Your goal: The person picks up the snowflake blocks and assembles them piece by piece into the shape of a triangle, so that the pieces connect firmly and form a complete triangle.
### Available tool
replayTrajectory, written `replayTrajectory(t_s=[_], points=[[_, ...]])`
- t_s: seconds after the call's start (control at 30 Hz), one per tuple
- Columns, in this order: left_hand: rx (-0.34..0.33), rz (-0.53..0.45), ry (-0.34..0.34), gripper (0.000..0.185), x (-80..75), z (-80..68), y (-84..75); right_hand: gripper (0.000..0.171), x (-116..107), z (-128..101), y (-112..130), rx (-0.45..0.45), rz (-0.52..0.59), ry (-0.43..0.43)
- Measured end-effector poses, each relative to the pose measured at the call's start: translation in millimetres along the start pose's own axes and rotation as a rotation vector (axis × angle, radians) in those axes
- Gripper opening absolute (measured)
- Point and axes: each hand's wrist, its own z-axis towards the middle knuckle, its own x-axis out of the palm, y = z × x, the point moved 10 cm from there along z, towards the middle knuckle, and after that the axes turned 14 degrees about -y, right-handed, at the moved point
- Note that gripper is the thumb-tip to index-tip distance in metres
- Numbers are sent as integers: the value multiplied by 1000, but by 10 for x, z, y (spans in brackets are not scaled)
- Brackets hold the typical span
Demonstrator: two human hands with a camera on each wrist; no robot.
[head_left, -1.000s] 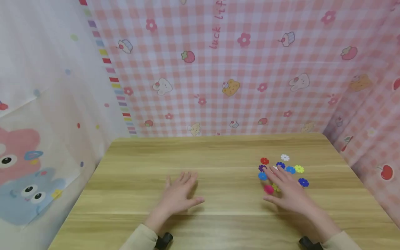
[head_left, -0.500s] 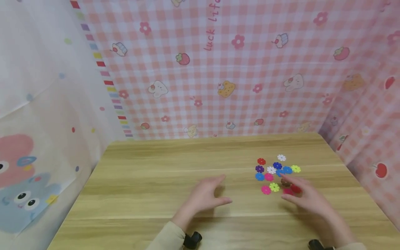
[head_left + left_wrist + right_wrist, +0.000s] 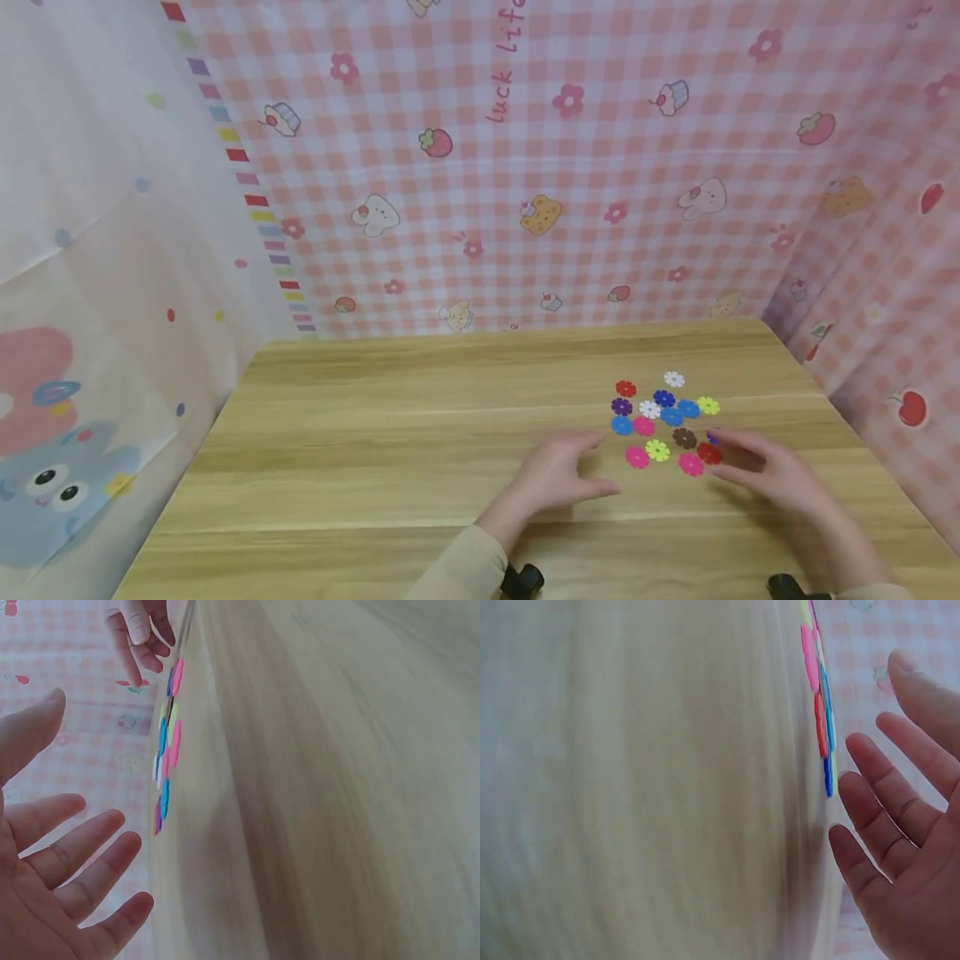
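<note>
Wood grain in pale tan runs across the desk (image 3: 375, 433), which bears a loose cluster of thin, flat discs, smooth and brightly coloured, each notched round its edge like a flower. Positions are given relative to the brown disc (image 3: 684, 438), as seen from the head. Just on its near side lie a pink disc (image 3: 692, 465) and, to the near right, a red disc (image 3: 708, 454). To its near left lies a yellow-green disc (image 3: 657, 451); on its far side lie two light-blue discs (image 3: 671, 417), with a white disc (image 3: 674, 379) farther back.

Surroundings: beyond the brown disc hangs a pink-and-white checked cloth (image 3: 480, 183) printed with strawberries, bears and cupcakes; well to its left hangs a white curtain (image 3: 97, 150). A dark-blue disc (image 3: 713, 436), just right of the brown disc, is partly hidden by the right hand (image 3: 776, 475).

Pose: the left hand (image 3: 557, 473), left of the brown disc, points its fingers towards it, thumb held away; its grip is apart. From the right, the right hand reaches in likewise, grip apart and fingers gently bent; whether its fingertips touch the dark-blue disc cannot be told. Beige sleeves (image 3: 468, 567) end at the wrists.
</note>
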Motion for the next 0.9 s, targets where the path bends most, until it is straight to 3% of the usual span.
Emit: replayTrajectory(t_s=[0.2, 0.37, 0.67, 0.9], points=[[-9, -11, 4, 70, 188, 72, -65, 46, -16, -31, -192, 75, 34, 45], [24, 20, -15, 67, 329, 151, -118, 43, -23, -18, -256, 68, 78, 44], [-158, 86, -42, 66, 512, 227, -22, 39, -24, 20, -268, -33, 184, 48], [-222, 64, -53, 65, 601, 256, 36, 37, -34, 39, -336, 1, 160, 57]])
